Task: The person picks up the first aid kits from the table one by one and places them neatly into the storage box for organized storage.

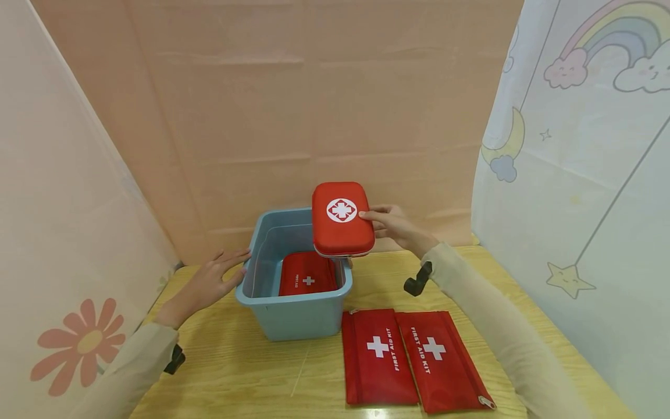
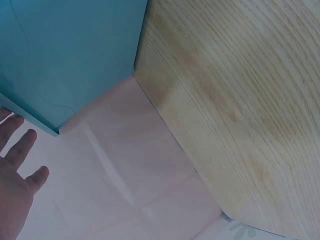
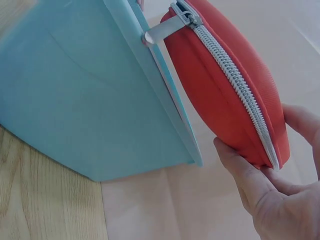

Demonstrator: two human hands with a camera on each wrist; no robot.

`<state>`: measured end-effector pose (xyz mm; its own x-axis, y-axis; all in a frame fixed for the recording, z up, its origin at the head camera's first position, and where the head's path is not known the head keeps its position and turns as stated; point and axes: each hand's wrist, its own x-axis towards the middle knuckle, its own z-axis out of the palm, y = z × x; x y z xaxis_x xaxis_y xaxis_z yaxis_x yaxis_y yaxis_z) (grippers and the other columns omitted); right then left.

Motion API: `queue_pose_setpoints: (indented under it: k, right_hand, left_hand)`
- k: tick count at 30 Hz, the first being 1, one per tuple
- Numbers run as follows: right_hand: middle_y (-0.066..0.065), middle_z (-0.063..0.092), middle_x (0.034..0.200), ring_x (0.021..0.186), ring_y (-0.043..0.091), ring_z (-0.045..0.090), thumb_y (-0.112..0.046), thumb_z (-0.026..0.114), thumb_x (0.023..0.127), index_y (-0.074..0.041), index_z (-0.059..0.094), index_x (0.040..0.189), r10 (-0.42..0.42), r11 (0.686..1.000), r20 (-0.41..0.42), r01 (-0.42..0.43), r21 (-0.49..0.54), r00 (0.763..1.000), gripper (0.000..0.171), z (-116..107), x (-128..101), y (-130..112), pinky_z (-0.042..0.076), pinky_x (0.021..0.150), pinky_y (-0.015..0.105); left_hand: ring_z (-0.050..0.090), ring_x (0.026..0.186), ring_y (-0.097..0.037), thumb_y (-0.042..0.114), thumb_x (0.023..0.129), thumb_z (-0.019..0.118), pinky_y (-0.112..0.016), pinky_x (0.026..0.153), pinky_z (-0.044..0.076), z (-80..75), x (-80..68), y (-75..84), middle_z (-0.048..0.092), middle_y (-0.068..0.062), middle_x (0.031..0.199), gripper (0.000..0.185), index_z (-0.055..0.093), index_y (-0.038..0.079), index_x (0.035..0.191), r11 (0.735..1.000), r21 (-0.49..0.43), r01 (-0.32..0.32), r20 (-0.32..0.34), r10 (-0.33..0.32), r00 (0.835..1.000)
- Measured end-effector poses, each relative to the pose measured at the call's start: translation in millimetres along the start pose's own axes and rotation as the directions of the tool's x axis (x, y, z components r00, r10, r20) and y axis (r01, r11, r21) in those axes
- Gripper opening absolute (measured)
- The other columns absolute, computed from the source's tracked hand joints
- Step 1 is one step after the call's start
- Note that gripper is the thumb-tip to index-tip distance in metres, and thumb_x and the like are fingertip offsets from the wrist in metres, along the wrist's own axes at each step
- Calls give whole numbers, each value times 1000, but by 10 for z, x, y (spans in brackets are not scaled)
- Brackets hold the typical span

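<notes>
My right hand (image 1: 394,224) grips a red zippered first aid case (image 1: 342,218) by its right side, thumb on the front near the white cross badge. The case hangs above the right rim of a blue-grey plastic bin (image 1: 303,317). In the right wrist view the case's silver zipper (image 3: 235,75) and pull tab face the camera. Inside the bin lies a red first aid pouch (image 1: 306,273), partly covered by the case in the head view. My left hand (image 1: 209,280) has its fingers extended, fingertips at the bin's left rim.
Two flat red first aid kit pouches (image 1: 379,358) (image 1: 442,361) lie side by side on the wooden table (image 1: 251,378), right of the bin and near the front. A peach cloth (image 1: 235,116) hangs behind the table, and printed white curtains (image 1: 576,192) stand at both sides.
</notes>
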<state>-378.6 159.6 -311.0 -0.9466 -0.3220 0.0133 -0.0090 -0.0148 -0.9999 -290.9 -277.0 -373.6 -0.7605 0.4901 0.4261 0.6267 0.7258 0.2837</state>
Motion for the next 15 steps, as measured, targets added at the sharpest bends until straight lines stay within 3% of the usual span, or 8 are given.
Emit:
queue_pose_setpoints:
  k: [7,15]
  right_hand:
    - [15,67,109,83,24,71,-13,68,93,10,46,138,-4,1000,9,4,7,1000,55,109,41,11,59,78,38]
    - [22,60,120,81,23,70,-11,66,94,9,42,139,-9,1000,31,8,30,999,55,261,41,-17,60,73,35]
  left_hand:
    - [41,135,-41,21,102,57,-62,115,14,-10,6,3,48,-18,147,45,53,-1,141,1000,3,0,2,0,1000]
    - [42,135,-40,22,102,57,-62,115,14,-1,7,-17,49,-19,145,45,54,0,140,1000,6,-3,-5,3,1000]
